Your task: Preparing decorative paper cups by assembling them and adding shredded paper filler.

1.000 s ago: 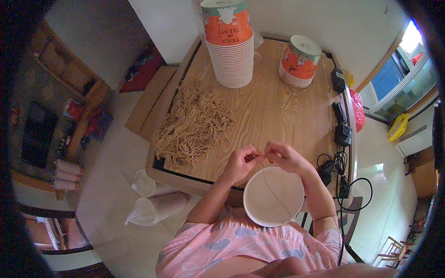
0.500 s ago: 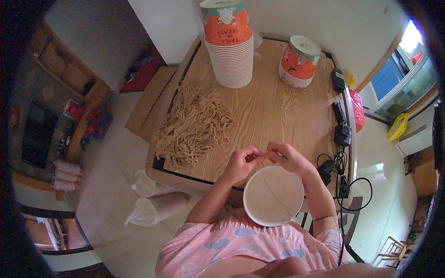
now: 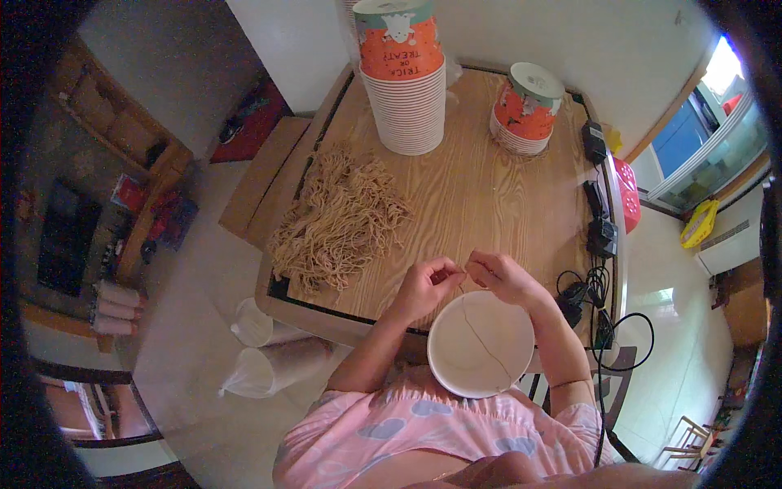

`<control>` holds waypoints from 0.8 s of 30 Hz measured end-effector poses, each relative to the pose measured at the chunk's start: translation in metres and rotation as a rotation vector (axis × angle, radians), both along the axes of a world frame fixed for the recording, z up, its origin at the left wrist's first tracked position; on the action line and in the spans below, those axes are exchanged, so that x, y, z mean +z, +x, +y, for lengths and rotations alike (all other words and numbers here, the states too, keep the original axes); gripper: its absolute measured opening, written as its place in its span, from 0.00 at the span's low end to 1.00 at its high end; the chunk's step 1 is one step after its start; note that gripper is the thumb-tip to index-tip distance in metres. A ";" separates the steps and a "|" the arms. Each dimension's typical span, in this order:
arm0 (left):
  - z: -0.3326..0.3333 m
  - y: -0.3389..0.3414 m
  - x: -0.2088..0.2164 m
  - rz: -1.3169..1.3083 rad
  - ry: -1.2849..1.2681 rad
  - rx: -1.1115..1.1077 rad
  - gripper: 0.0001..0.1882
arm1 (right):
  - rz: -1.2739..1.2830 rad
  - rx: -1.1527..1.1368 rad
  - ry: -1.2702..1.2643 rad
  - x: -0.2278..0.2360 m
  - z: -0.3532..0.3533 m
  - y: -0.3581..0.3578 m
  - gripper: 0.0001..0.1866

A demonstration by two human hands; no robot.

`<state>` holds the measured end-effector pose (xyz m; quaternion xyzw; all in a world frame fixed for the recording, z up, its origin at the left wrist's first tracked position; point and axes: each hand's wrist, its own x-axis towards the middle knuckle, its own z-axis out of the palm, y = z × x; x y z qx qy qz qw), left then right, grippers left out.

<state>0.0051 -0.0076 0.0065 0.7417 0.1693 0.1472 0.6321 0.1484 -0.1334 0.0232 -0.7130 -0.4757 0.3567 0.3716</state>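
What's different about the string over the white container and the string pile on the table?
The string is one thin strand, while the string pile is a thick tangle of many. The string crosses the white container; the string pile lies on the wooden table. Both look tan.
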 end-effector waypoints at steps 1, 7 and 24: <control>0.000 0.000 0.002 0.000 0.000 0.000 0.04 | 0.000 0.000 0.000 0.001 0.000 -0.001 0.12; 0.002 -0.001 -0.007 -0.018 -0.069 -0.031 0.04 | 0.000 -0.007 -0.002 0.013 0.001 -0.004 0.09; 0.001 -0.001 0.001 0.034 -0.064 -0.017 0.05 | -0.013 0.002 0.003 0.013 0.000 -0.002 0.07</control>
